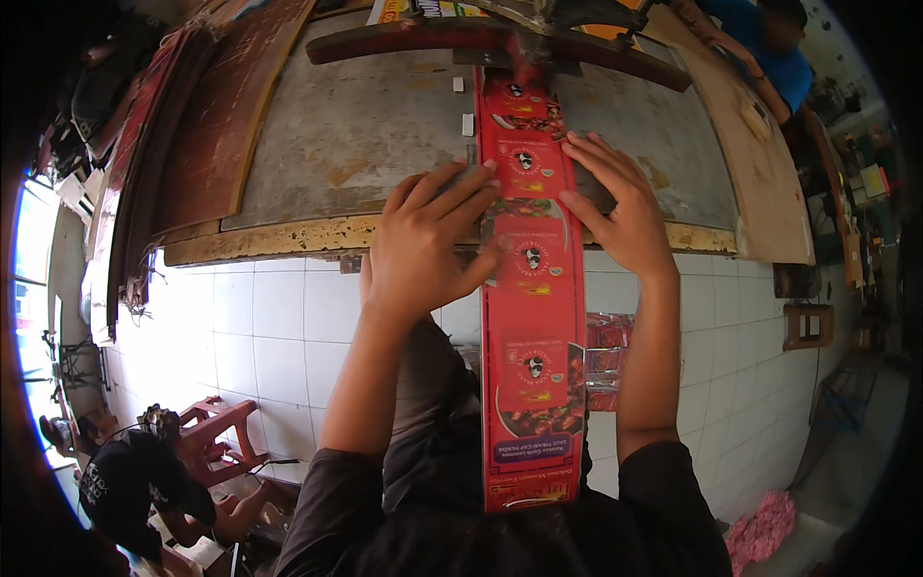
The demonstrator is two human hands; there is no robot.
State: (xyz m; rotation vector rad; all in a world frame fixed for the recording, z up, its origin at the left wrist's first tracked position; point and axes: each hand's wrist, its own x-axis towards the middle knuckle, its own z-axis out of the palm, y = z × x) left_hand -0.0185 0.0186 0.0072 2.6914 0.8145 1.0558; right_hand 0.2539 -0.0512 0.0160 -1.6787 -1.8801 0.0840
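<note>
A long red printed strip of card (534,308) runs from under a dark metal bar (413,40) at the far side, across the worn grey tabletop (356,144), and over the near edge toward my body. Pictures of food and a round emblem repeat along it. My left hand (430,236) lies at the strip's left edge, fingers stretched out and thumb over the card. At the right edge rests my right hand (623,207), its fingers and thumb apart, tips touching the border. Neither hand is closed around the strip. Its far end is hidden beneath the bar.
Two small white blocks (468,125) sit left of the strip. On the tiled floor (327,308) lie red printed packs (608,361). A red stool (216,428) and a seated person (144,490) are at lower left; another person in blue (779,58) is at far right.
</note>
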